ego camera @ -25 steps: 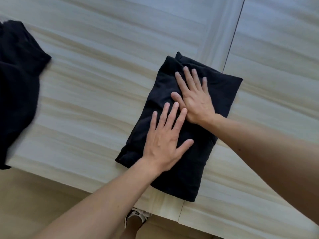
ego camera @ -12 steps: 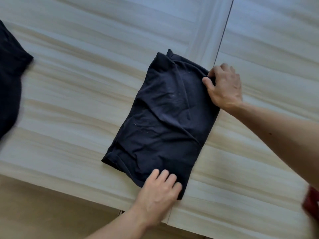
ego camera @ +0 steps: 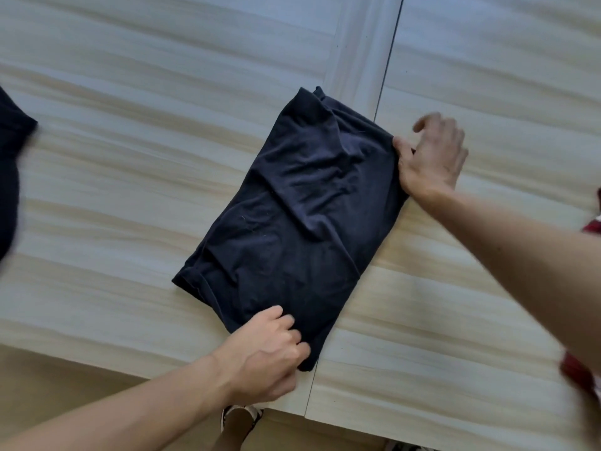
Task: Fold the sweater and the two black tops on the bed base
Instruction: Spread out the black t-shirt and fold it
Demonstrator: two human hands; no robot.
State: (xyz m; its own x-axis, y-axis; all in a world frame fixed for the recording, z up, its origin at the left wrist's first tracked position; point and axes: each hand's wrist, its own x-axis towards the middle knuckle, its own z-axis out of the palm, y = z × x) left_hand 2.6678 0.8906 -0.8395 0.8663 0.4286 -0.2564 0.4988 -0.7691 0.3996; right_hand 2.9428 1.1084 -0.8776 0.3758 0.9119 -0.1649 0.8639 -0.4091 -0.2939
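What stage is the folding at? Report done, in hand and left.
Done: one black top lies folded into a compact rectangle on the bed base.
In hand: the left hand grips its near end, and the right hand holds its far corner.
Left: a second black garment at the left edge looks unfolded. A red garment, possibly the sweater, peeks in at right; state unclear.

Folded black top [ego camera: 292, 216] lies slantwise on the pale wooden bed base [ego camera: 130, 157], straddling the seam between two panels. Left hand [ego camera: 266, 353] pinches its near corner, fingers curled into the cloth. Right hand [ego camera: 432, 157] grips the far right corner. Another dark garment [ego camera: 11, 177] sits at the left edge, blurred.
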